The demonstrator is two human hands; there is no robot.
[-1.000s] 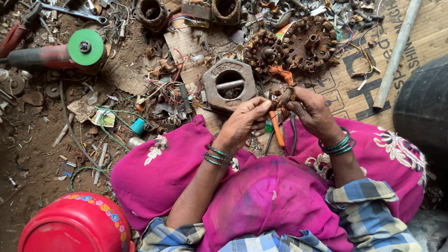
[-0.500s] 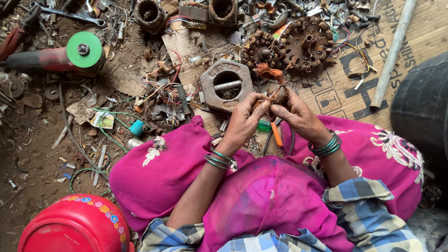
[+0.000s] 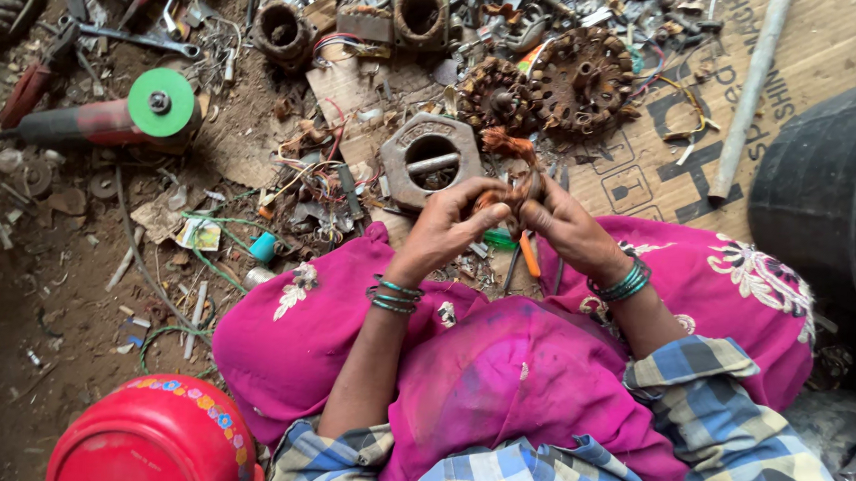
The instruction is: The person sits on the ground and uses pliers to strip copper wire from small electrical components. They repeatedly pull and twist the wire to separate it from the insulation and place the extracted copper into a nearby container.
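My left hand [image 3: 450, 225] and my right hand [image 3: 563, 226] meet in front of my knees. Both pinch a small bundle of copper wire [image 3: 509, 172] whose frayed end sticks up between them. Just beyond the hands lies a grey metal motor housing [image 3: 429, 159] with a round opening. Orange-handled pliers [image 3: 528, 254] lie on the ground under my hands. Teal bangles circle both wrists. Pink cloth covers my knees.
Rusty motor stators [image 3: 559, 79] and loose scrap cover the cardboard [image 3: 814, 55] ahead. An angle grinder with a green disc [image 3: 138, 112] lies at the left. A grey pipe [image 3: 748, 90] and a black tyre [image 3: 828, 188] are at the right, a red container [image 3: 155, 440] at the lower left.
Both hands have shifted slightly away from my body and closer to the motor housing, still working the copper wire. The view has moved a little.
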